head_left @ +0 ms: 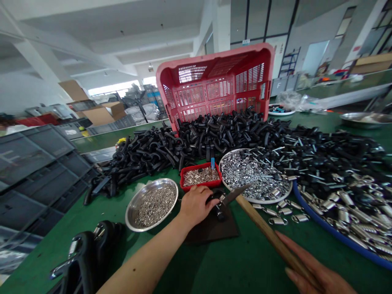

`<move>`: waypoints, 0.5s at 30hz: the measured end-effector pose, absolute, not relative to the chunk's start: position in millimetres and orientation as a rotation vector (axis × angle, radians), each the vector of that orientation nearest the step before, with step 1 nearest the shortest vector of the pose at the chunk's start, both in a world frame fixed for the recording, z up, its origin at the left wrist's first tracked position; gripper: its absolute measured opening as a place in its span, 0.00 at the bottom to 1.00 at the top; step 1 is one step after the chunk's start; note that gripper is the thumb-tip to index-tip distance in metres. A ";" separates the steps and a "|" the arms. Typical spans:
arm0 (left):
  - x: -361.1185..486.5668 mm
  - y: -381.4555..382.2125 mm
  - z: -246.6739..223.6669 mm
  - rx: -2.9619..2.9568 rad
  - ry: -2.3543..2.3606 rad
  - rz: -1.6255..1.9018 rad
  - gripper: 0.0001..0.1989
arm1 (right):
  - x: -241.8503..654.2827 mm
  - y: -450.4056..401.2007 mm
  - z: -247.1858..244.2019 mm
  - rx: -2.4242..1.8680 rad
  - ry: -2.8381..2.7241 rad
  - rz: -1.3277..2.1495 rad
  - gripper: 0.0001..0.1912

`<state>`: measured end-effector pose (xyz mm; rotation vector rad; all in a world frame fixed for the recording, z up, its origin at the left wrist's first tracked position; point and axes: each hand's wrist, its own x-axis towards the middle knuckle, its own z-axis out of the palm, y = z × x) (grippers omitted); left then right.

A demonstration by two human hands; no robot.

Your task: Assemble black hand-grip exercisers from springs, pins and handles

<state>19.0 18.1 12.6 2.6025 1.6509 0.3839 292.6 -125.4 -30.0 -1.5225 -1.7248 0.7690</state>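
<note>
My left hand [197, 204] is closed on a small black plastic part [219, 212] with metal on it, holding it down on a dark flat plate [214, 228]. The fingers hide much of that part. My right hand [315, 265] grips the wooden handle of a hammer [269, 237] at the lower right. The hammer's narrow grey head [235, 194] is at the black part; I cannot tell whether they touch. Just beyond my left hand stands a red tray [200, 176] of small metal pins. To its left is a steel bowl [131, 218] of small metal rings.
A white plate [260, 201] holds shiny metal pieces, with loose springs [278, 221] beside it. Springs fill a blue-rimmed tray [346, 249] at right. Black parts [153, 151] are heaped before a tipped red basket [214, 61]. Black spring-fitted handles [82, 253] lie front left, near grey crates [36, 175].
</note>
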 end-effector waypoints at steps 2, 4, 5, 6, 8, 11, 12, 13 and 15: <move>14.9 14.0 13.6 2.579 1.676 0.414 0.36 | 285.0 -119.5 -18.2 -1.482 -1.873 0.704 0.28; 13.3 9.9 11.2 2.524 1.711 0.388 0.46 | 276.7 -110.7 -8.5 -1.468 -1.990 0.626 0.28; 13.6 8.3 9.0 2.485 1.730 0.376 0.48 | 273.0 -105.4 -4.7 -1.476 -2.030 0.586 0.28; 14.3 7.1 6.5 2.446 1.749 0.377 0.47 | 269.9 -99.9 -1.3 -1.490 -2.063 0.552 0.27; 16.2 6.1 1.6 2.388 1.786 0.418 0.46 | 266.2 -89.9 5.2 -1.516 -2.118 0.508 0.26; 16.9 7.4 -2.2 2.364 1.784 0.457 0.45 | 265.9 -83.3 17.3 -1.522 -2.187 0.489 0.25; 16.3 8.2 -2.5 2.364 1.776 0.453 0.45 | 266.0 -84.1 21.5 -1.517 -2.192 0.470 0.25; 15.5 9.0 -2.4 2.367 1.767 0.445 0.46 | 265.8 -86.0 24.9 -1.511 -2.187 0.441 0.26; 13.7 10.5 -1.8 2.372 1.749 0.431 0.46 | 263.7 -91.2 28.0 -1.502 -2.158 0.366 0.27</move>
